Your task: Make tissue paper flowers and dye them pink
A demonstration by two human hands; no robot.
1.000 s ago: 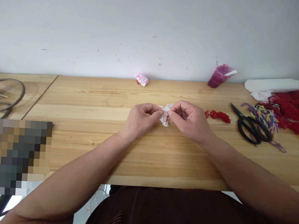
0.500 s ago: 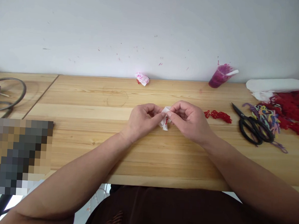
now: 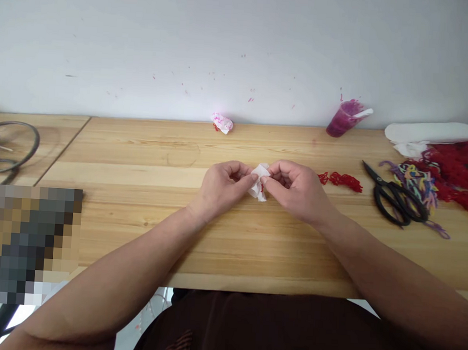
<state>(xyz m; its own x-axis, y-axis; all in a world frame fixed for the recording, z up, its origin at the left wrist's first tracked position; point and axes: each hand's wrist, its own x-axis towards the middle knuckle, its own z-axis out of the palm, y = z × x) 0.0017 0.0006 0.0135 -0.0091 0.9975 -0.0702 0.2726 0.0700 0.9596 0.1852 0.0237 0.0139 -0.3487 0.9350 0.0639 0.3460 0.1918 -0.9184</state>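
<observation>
Between my two hands, above the middle of the table, is a small piece of white tissue (image 3: 262, 170) with a bit of red yarn (image 3: 262, 188) showing in its fold. My left hand (image 3: 227, 188) pinches the tissue's left side between thumb and fingers. On the other side, my right hand (image 3: 292, 188) grips it with thumb and forefinger; its remaining fingers are curled. A bundle of red yarn (image 3: 344, 181) lies on the table just right of my right hand, partly hidden behind it.
Black-handled scissors (image 3: 401, 201) lie at the right beside multicoloured yarn scraps (image 3: 419, 181) and a red yarn heap (image 3: 460, 170). Against the wall are a pink-stained tissue wad (image 3: 222, 122), a tilted purple cup (image 3: 341, 119) and a white folded pad (image 3: 430, 132). A grey cable (image 3: 34, 136) lies left.
The tissue is spread wider at its top and has turned slightly between my fingers. My right hand has shifted a little; my left hand stays nearly in place.
</observation>
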